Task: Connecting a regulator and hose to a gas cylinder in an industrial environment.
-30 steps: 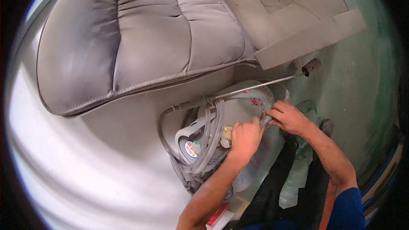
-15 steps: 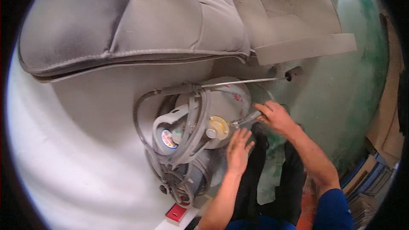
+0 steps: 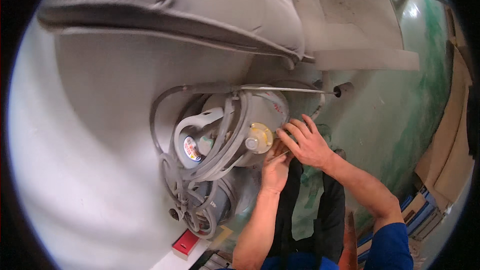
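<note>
A pale, dusty gas cylinder (image 3: 268, 107) stands in front of me, with a round yellow-and-grey regulator (image 3: 259, 138) on its valve. Both of my hands meet at the regulator's outlet side. Close below it, the fingers of my left hand (image 3: 275, 172) are closed, and a thin pale strip or rod shows across them; its kind is unclear. My right hand (image 3: 306, 142) reaches over from the right, fingertips bent in at the outlet. What they pinch is hidden behind the fingers. Grey hose (image 3: 243, 120) hangs in loops over the cylinder's white collar (image 3: 200, 120).
A long metal torch wand (image 3: 290, 89) lies across the cylinder top, its dark nozzle to the right. A grey padded seat (image 3: 225, 10) overhangs beyond. Near the lower left are a dark canister (image 3: 220, 205) and a red box (image 3: 185, 242). Cardboard sheets (image 3: 452, 155) lean at right.
My right hand has moved left, from the grey hose to the regulator's outlet. My left hand has risen to meet it, and its fingers, spread before, have closed. The view has shifted slightly.
</note>
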Demonstrator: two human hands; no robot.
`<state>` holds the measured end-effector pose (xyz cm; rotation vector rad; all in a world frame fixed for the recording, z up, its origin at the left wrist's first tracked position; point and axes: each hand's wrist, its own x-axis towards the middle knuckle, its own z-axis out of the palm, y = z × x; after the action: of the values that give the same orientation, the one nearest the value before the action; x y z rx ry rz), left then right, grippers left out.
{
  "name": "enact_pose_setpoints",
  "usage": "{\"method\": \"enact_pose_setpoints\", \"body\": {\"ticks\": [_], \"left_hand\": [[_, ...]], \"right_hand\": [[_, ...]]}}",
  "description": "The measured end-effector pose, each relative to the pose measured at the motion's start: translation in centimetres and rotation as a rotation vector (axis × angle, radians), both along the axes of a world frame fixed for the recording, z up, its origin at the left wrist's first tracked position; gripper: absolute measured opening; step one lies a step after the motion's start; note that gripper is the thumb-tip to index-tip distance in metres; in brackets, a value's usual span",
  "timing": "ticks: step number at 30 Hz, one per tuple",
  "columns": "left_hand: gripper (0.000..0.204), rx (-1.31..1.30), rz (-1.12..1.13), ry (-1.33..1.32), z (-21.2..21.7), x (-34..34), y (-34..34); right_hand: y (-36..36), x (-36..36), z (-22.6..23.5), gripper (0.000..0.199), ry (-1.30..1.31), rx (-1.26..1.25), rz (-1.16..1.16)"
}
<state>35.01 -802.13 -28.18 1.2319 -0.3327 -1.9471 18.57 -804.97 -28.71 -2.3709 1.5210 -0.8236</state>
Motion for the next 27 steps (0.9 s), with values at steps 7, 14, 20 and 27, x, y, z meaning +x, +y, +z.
{"method": "enact_pose_setpoints", "body": {"ticks": [7,14,20,27], "left_hand": [[0.057,0.019,-0.103,-0.154,0.6,1.3,1.9],[0.062,-0.123,-0.025,-0.125,0.4,-0.6,1.1],[0.049,-0.174,-0.114,-0.138,-2.7,-2.1,0.4],[0.026,-0.110,-0.301,-0.279,-4.7,-0.7,0.5]], "right_hand": [[-1.9,3.2,-0.4,0.019,0.305,0.142,-0.030],[-2.9,3.4,-1.2,0.016,0.205,0.099,-0.073],[-2.9,3.6,-0.5,0.011,0.189,0.268,-0.106],[-2.9,4.2,0.5,0.019,0.152,0.339,-0.131]]}}
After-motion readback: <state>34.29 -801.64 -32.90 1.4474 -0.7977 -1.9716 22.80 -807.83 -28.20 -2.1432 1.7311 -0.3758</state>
